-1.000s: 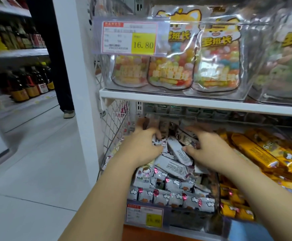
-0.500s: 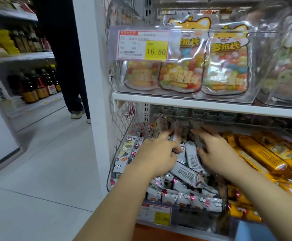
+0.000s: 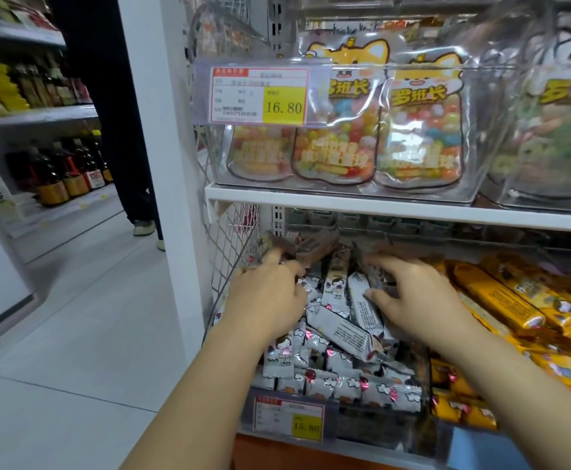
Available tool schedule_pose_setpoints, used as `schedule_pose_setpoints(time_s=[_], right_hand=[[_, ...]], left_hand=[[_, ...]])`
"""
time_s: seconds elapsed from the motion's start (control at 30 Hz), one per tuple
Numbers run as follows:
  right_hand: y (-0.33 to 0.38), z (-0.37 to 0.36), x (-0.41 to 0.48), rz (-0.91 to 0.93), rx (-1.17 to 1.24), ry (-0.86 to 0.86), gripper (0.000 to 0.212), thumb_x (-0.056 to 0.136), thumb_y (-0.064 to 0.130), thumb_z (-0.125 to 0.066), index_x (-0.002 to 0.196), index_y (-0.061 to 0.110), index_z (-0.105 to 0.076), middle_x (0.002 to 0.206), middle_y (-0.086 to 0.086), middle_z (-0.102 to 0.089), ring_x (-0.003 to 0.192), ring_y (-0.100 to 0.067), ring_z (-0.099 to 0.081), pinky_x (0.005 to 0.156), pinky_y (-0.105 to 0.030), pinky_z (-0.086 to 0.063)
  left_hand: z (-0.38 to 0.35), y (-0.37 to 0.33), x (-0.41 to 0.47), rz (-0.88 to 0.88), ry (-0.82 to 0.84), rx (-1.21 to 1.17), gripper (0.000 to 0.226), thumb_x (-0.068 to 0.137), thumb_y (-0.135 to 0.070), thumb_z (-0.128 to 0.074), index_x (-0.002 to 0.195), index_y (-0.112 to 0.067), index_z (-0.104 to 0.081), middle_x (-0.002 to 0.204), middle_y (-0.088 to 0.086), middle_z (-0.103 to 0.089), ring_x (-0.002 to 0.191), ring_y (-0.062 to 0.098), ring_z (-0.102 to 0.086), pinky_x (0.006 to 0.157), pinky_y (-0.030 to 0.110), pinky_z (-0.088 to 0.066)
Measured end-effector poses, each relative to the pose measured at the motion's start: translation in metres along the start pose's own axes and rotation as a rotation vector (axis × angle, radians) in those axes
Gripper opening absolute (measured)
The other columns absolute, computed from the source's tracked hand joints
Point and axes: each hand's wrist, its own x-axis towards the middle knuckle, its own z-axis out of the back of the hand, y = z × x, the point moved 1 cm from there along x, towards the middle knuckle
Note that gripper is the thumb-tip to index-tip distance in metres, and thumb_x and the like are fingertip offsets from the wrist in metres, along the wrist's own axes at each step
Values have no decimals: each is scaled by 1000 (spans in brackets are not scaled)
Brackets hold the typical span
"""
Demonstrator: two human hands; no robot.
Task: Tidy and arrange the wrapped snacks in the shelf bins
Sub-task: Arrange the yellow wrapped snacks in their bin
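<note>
A clear shelf bin [image 3: 372, 424] on the lower shelf holds several white wrapped snack bars [image 3: 336, 329] with a cartoon print, lying at mixed angles. Brown-wrapped bars [image 3: 314, 247] stand at the back of the bin. My left hand [image 3: 267, 295] reaches into the left side, fingers curled round a brown bar near the wire side panel. My right hand [image 3: 416, 296] lies over the right side of the pile. Its thumb and fingers close around dark-wrapped bars beside an upright white bar [image 3: 362, 305].
Yellow wrapped bars [image 3: 501, 300] fill the neighbouring bin on the right. The upper shelf edge [image 3: 379, 206] hangs just above my hands and carries clear bins of candy bags [image 3: 420, 130]. A wire grid panel [image 3: 230, 245] bounds the left. A person's legs [image 3: 131, 130] stand in the aisle.
Both hands have shifted a little toward the back of the bin. The brown bars at the back are now more upright, and the view has moved closer and to the left.
</note>
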Motion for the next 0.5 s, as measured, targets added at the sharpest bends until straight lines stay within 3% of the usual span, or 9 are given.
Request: schedule_pose_setpoints(time_s=[0.17,0.23,0.3,0.4,0.47,0.5], right_hand=[[14,7,3,92,-9,-7,53,89,43,-56,139,37,-39,135,6,-53,123,-20,-48,102,-37,-40],[22,10,11,118,53,3,48,89,41,-56,135,38,-43,118,7,-61,104,-16,-57,88,-30,-46],[29,10,25,147,115,57,41,90,38,-55,130,40,-47,109,7,-60,91,-14,-56,77,-24,-44],[35,3,52,173,170,147,37,93,32,-53,130,33,-49,123,1,-59,104,-19,-57,86,-26,-45],[36,-2,66,176,149,182,41,93,34,-53,133,33,-46,132,2,-55,114,-20,-54,93,-28,-44],[36,-4,71,178,143,194,43,92,36,-54,134,34,-45,134,4,-54,116,-19,-53,95,-30,-44]], left_hand=[[6,4,-4,4,-19,-37,41,96,-35,-39,137,-33,-39,142,2,-36,127,28,-41,111,49,-26],[10,8,0,17,-48,-49,40,96,-32,-39,136,-27,-43,137,7,-42,126,29,-40,109,49,-30],[13,11,9,41,-84,-109,34,95,-24,-42,127,-19,-51,120,11,-53,111,30,-52,99,46,-41],[13,15,31,74,-144,-226,20,90,-12,-44,104,-10,-58,98,12,-59,86,31,-58,76,38,-49],[13,16,44,96,-180,-290,19,88,-10,-45,102,-11,-59,106,13,-62,85,29,-58,71,32,-48],[11,16,50,103,-177,-329,24,89,-10,-47,110,-14,-59,113,11,-62,88,28,-60,70,30,-49]])
